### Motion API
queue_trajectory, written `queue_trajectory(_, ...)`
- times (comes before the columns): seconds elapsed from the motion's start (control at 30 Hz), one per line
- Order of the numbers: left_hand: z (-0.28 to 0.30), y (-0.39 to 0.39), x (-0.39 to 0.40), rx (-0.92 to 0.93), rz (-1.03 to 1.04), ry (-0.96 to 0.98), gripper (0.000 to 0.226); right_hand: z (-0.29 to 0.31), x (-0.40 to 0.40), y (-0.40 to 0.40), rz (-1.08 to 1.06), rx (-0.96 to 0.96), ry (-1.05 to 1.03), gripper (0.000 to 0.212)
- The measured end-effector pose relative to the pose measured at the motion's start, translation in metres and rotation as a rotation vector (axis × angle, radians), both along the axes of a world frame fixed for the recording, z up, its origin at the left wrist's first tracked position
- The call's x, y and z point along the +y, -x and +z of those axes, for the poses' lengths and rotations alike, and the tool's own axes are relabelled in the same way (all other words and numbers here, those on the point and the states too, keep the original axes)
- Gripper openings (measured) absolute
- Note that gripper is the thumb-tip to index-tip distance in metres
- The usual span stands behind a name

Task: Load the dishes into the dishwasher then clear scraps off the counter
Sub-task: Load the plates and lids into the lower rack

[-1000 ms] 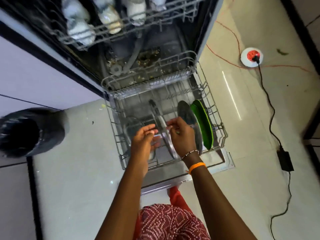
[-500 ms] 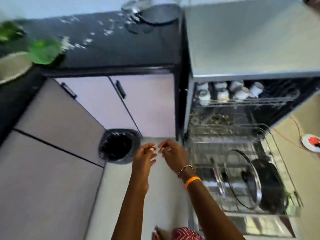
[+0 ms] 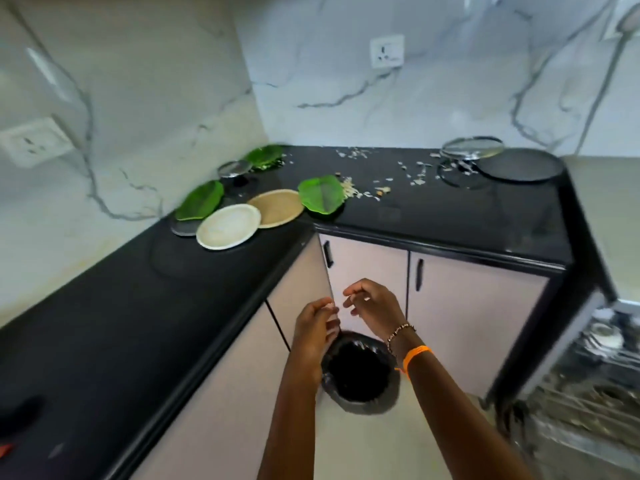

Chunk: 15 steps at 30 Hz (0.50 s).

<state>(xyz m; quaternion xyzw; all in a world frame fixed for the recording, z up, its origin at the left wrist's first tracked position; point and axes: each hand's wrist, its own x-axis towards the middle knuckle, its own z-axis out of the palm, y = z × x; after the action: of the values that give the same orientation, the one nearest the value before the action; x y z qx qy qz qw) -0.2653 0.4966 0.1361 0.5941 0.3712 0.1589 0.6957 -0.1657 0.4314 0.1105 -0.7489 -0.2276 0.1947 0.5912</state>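
Note:
My left hand (image 3: 313,329) and my right hand (image 3: 372,306) hover side by side, empty, fingers loosely curled, in front of the corner cabinets. On the black counter (image 3: 138,306) lie a white plate (image 3: 228,226), a tan plate (image 3: 277,207), a green leaf-shaped plate (image 3: 320,194), another green one (image 3: 201,199) on a grey plate, and a third green one (image 3: 265,156) in the corner. Pale scraps (image 3: 377,180) are scattered across the back counter. A glass lid (image 3: 472,150) and a dark round pan (image 3: 519,165) sit at the right. The dishwasher rack (image 3: 595,386) shows at the right edge.
A bin with a black liner (image 3: 360,372) stands on the floor under my hands. Cabinet doors with black handles (image 3: 419,273) face me. A small lid (image 3: 235,168) sits near the corner. Wall sockets (image 3: 387,50) are set in the marble wall.
My hands have left the dishwasher rack, where they were setting a lid, and come away empty. My view has swung up and left from the dishwasher to the corner counter.

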Motion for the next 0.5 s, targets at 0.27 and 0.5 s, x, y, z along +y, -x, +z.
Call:
queue_trajectory(0.27,-0.003,-0.056,0.111,0.019,0.102,0.003,0.021,-0.001,0.118,-0.074,0.125,0.029,0.006,0.021)
queue_trajectory(0.5,-0.018,-0.174,0.217,-0.123,0.305,0.491,0.018,-0.029,0.206,-0.222,-0.020,0.091,0.147,0.018)
